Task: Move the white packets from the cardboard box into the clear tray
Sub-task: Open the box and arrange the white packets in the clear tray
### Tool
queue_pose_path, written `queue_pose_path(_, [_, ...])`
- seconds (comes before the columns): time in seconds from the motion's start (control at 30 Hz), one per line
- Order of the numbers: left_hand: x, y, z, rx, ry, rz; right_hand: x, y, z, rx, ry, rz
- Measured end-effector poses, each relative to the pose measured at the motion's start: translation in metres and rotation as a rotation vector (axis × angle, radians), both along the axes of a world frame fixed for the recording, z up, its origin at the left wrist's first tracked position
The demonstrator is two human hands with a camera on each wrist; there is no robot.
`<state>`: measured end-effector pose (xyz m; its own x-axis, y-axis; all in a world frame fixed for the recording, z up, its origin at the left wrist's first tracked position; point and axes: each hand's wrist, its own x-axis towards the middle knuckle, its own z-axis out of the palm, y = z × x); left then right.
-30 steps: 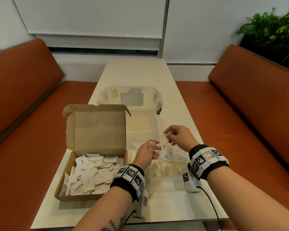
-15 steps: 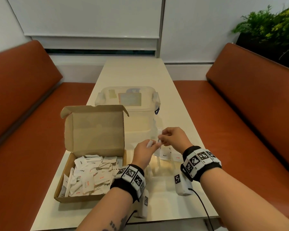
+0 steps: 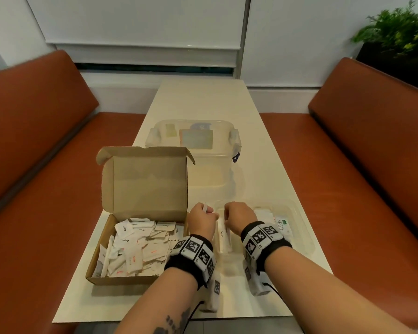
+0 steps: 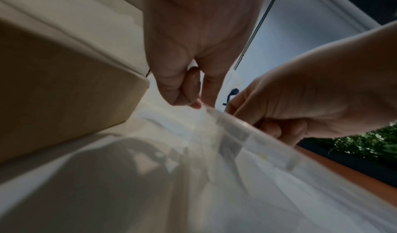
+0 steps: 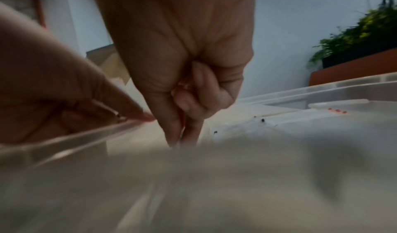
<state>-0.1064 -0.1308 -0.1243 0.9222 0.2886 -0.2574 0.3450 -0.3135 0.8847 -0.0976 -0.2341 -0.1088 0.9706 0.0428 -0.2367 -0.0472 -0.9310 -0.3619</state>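
The open cardboard box (image 3: 144,186) stands at the front left of the table, holding several white packets (image 3: 135,249). Right of it lies the clear tray (image 3: 302,227). Both hands hover over the tray's left end. My left hand (image 3: 203,219) is curled round a white packet (image 3: 205,206) whose end sticks up from the fist. My right hand (image 3: 237,214) points down into the tray; its thumb and forefinger (image 5: 171,131) pinch the far end of a sugar packet (image 3: 222,237) lying in a narrow compartment. The tray rim (image 4: 247,128) runs just under my left hand (image 4: 193,99).
A clear lidded container (image 3: 196,141) stands behind the box and the tray. More packets, one labelled Stevia (image 3: 281,225), lie in the tray's right part. Orange benches (image 3: 360,165) flank the narrow table (image 3: 203,100). A plant (image 3: 396,32) stands at the back right.
Both hands have come down and toward me, from above the tray to its left end. The packet that hung from my right hand now lies in the tray.
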Motion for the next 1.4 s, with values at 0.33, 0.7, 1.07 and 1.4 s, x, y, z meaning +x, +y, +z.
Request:
queue_pose_path(0.33, [0.002, 0.004, -0.003, 0.035, -0.006, -0.039, 0.001, -0.001, -0.006, -0.231, 0.004, 0.151])
queue_pose_path(0.7, [0.004, 0.005, -0.004, 0.068, -0.03, -0.049, -0.006, -0.005, -0.006, -0.223, -0.001, 0.256])
queue_pose_path(1.07, [0.002, 0.003, 0.013, 0.104, -0.311, -0.071, -0.002, -0.025, 0.018, 0.364, -0.184, -0.086])
queue_pose_path(1.4, [-0.002, -0.019, 0.033, -0.479, -0.233, -0.312, -0.006, -0.03, 0.039, 0.94, -0.09, -0.188])
